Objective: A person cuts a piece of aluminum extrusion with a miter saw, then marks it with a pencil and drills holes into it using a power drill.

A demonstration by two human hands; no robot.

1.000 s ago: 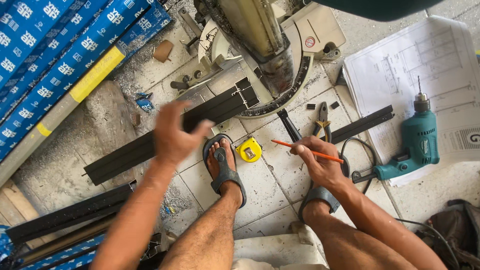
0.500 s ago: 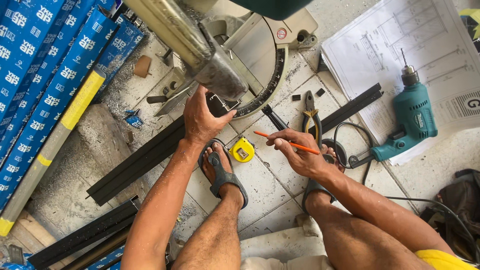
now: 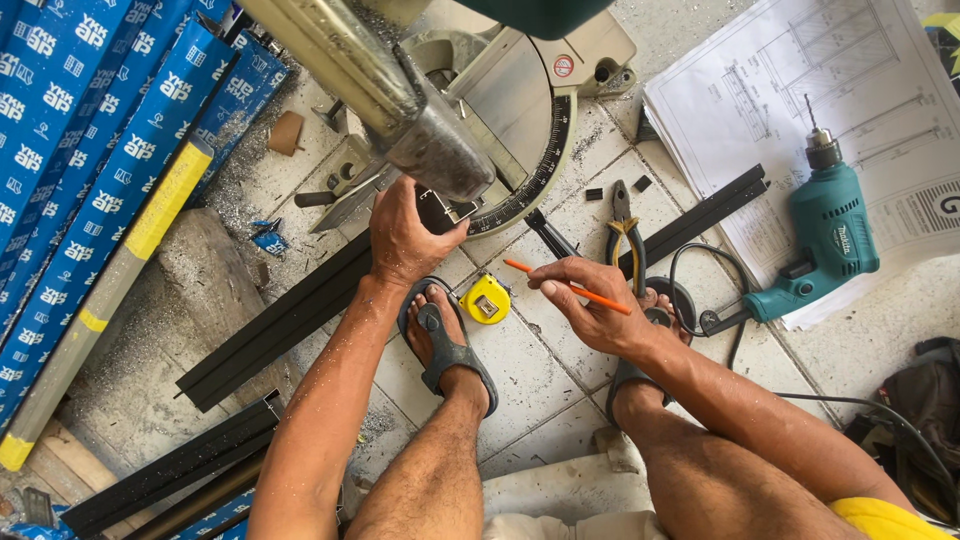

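The left hand (image 3: 405,235) closed over the black metal profile (image 3: 300,310) at the miter saw (image 3: 470,120); the right hand (image 3: 590,305) pinched an orange pencil (image 3: 568,287) between its fingers.

Blue-white wrapped long bundles (image 3: 90,150) far left; round red-white sticker (image 3: 564,66) on saw base.

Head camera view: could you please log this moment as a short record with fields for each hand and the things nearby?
Left hand: grips the long black profile at the mitre saw
Right hand: holds an orange pencil above the tiled floor
Between the feet: yellow tape measure
Beside the right hand: pliers
Far right: teal power drill lying on a printed drawing
Far left: blue wrapped bars
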